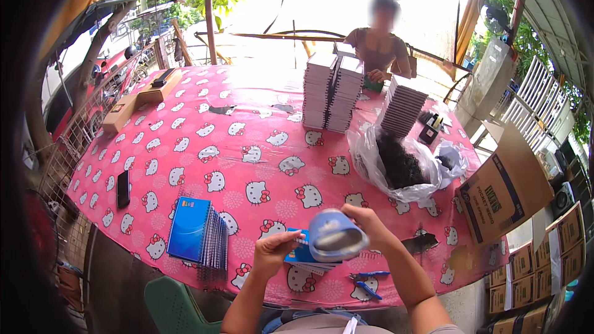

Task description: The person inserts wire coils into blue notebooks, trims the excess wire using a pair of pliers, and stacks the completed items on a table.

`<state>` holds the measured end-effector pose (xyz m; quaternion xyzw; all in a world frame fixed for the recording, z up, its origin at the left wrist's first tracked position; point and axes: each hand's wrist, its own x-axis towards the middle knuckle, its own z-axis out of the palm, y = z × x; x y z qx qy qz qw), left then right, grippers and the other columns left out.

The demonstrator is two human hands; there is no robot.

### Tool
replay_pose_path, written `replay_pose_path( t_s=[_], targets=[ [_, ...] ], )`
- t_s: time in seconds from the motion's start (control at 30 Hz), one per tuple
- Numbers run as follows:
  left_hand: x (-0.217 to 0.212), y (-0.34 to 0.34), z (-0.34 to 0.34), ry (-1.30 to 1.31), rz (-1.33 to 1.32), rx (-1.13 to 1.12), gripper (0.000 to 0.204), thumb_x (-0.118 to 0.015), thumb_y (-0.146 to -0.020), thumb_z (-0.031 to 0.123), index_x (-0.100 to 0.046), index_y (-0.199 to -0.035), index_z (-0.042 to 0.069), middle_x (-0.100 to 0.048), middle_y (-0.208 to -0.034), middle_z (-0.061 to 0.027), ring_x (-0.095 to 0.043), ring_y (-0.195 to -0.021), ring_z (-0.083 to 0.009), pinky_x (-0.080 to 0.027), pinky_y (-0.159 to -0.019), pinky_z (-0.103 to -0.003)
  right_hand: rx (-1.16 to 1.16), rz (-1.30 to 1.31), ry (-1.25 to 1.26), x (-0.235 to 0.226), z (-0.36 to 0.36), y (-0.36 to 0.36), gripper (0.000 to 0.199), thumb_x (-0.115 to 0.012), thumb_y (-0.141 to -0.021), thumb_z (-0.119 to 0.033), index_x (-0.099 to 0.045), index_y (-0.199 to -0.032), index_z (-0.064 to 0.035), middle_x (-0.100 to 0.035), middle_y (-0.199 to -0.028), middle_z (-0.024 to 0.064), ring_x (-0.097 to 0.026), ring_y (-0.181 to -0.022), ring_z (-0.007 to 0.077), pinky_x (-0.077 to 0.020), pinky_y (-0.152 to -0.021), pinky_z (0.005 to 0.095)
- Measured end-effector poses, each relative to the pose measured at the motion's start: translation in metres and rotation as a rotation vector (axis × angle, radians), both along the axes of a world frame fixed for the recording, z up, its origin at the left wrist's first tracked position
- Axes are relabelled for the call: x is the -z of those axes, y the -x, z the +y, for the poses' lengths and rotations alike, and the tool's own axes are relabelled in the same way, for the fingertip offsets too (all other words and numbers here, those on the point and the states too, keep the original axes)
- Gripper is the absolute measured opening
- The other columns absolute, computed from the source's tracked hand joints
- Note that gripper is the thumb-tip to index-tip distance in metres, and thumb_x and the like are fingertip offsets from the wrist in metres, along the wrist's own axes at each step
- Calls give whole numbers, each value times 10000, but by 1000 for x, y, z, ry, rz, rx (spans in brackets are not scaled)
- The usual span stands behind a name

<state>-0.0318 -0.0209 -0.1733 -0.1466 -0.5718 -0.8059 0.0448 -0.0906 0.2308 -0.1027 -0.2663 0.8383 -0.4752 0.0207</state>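
Head view showed the left hand (pixel 271 255) with fingers closed on the near-left corner of a blue spiral-bound notebook (pixel 302 256) that lay on the pink cartoon-cat surface (pixel 247 148). Over the notebook, the right hand (pixel 362 221) gripped a curled light-blue flexible cover sheet (pixel 334 236), with its long axis pointing left toward the left hand. Blue-handled pliers (pixel 365 281) lay just right of the notebook. Both forearms rose from the lower edge.

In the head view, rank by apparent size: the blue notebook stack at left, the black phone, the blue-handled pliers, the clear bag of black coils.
1. Clear bag of black coils
2. Blue notebook stack, nearer the camera, so its rank against the bag is unsure
3. Blue-handled pliers and black phone look alike; not ranked.
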Motion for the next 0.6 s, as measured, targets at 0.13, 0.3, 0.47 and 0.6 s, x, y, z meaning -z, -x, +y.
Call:
replay_pose_path(
  t_s=[0.13,0.3,0.47,0.6],
  targets=[
    [3,0,-7,-15,-1,85,267,-635,-828,-120,-672,-1069,-13,-688,-1048,-110,-643,-1013,-162,-523,-876,-269,534,351,-595,50,34,8,328,-689,-667,-77,-561,-967,-37,-621,-986,140,-602,-952,350,-510,-724,389],
    [-10,14,16,-169,54,133,232,-704,-769,-130,-663,-951,7,-678,-1008,-107,-650,-978,-175,-545,-802,-263,623,291,-710,138,90,-20,522,-726,-690,-166,-532,-1161,-52,-525,-1234,173,-476,-1180,393,-441,-908,448],
    [-85,-21,18,261,641,-372,267,-801,-668,-83,-643,-855,22,-687,-883,-131,-683,-820,-232,-571,-753,-359,410,131,-453,102,76,-133,771,-731,-749,-332,-392,-1390,-68,-404,-1404,154,-347,-1319,365,-225,-1098,521],
    [-58,-31,28,601,566,-301,218,-822,-665,-12,-700,-841,28,-704,-840,-122,-686,-817,-220,-551,-730,-327,368,248,-731,124,63,-186,689,-709,-789,-378,-462,-1349,-63,-481,-1324,145,-437,-1222,343,-315,-1030,489]
  ],
)
